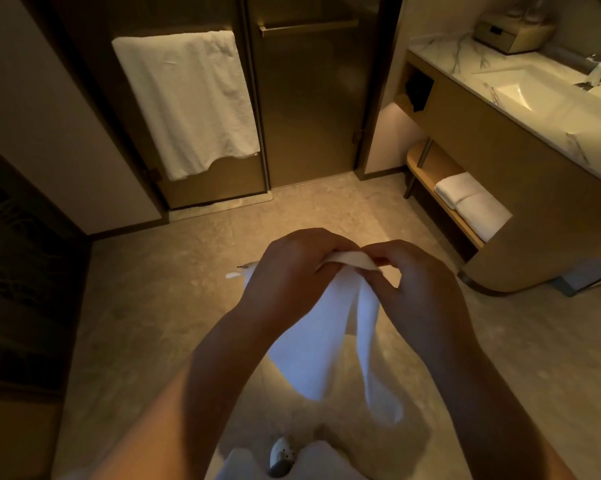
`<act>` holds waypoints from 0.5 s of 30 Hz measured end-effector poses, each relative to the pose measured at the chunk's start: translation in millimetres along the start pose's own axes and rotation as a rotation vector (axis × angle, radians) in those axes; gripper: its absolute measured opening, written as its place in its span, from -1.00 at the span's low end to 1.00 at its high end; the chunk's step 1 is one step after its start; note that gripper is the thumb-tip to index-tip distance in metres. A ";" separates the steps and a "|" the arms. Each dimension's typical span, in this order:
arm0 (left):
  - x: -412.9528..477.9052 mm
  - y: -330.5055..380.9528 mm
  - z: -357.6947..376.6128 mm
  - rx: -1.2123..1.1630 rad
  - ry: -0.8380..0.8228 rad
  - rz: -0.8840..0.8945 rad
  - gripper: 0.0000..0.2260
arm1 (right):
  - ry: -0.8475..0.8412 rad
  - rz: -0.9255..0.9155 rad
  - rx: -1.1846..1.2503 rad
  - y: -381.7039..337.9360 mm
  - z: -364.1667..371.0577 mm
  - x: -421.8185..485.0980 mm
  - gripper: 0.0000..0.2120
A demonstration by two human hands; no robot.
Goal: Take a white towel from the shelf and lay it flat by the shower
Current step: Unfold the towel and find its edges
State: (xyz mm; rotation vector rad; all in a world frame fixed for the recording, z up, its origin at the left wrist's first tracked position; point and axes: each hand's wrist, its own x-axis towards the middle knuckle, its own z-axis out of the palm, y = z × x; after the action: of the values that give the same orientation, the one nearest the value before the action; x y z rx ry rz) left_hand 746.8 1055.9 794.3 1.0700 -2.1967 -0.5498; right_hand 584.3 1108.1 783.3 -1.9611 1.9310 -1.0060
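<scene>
Hanging from both hands, the towel point(321, 327) droops in loose folds over the floor point(174, 292), held in mid-air in the middle of the room and not yet touching the tiles as far as I can tell. The left hand point(292, 268) and right hand point(410, 275) sit close together, each pinching the top edge, the fingers clenched on a bunched strip of cloth between them. Judging by this, the towel is already off the shelf point(441, 199), where two folded ones point(472, 206) remain under the sink counter point(500, 77), and the step in hand is opening it out. The shower door point(313, 109) stands ahead, shut, with another towel point(188, 102) draped on the bar of the door beside it. Next the hands likely need to slide apart along the edge to find the corners, shake the cloth square, then step forward and lower it flat onto the bare floor just before the door.
</scene>
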 end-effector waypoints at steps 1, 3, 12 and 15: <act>-1.0 -1.5 -1.3 0.013 0.015 -0.006 -0.76 | 0.016 0.007 0.012 -1.5 2.1 -0.1 -0.85; -4.0 -5.4 -4.8 0.027 0.041 -0.014 -0.76 | 0.024 0.005 0.025 -4.5 6.3 0.3 -0.84; -23.5 -31.9 -28.1 0.063 0.107 -0.159 -0.71 | 0.092 -0.005 0.092 -7.4 -1.5 6.8 -0.84; -19.2 -21.1 -29.3 -0.011 0.130 -0.155 -0.72 | 0.014 -0.020 0.077 -6.7 -4.1 7.7 -0.81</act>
State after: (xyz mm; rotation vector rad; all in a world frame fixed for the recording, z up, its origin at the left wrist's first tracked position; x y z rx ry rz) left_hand 787.6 1056.3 795.9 1.2421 -2.0084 -0.5436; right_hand 586.6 1102.9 792.7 -1.9399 1.8547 -1.0860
